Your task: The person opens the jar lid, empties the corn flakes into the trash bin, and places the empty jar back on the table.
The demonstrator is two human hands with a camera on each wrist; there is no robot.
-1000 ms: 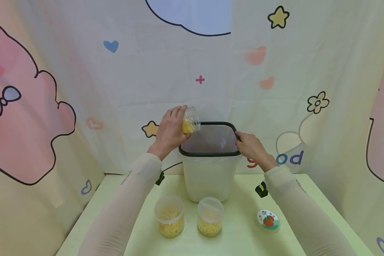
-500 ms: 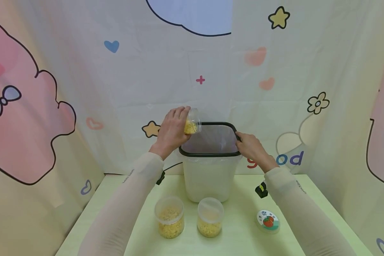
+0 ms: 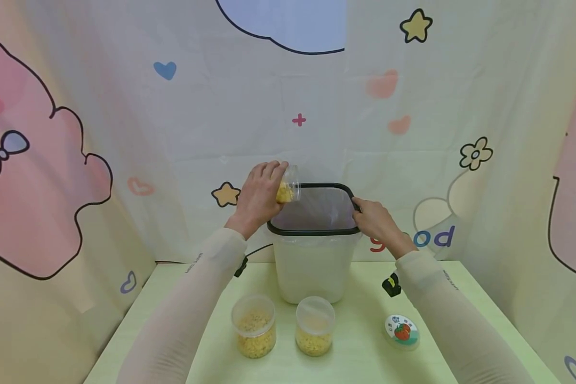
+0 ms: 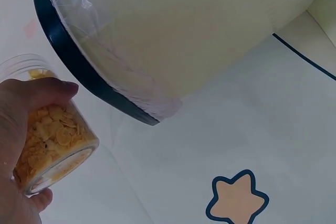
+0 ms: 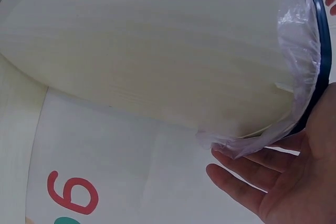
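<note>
Mid-frame, my left hand tips its gripped clear round jar further toward the black-rimmed white bin my right hand holds.

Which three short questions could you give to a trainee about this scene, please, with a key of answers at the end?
1. Choose one: how is the clear jar in the left hand positioned? A) upright B) tilted C) upside down
2. True or false: the right hand holds a round lid.
3. Count: how many containers with yellow contents stand on the table, nearer to the person than the bin?

Key: 1: B. 2: False; it holds the bin's black rim. 3: Two.
</note>
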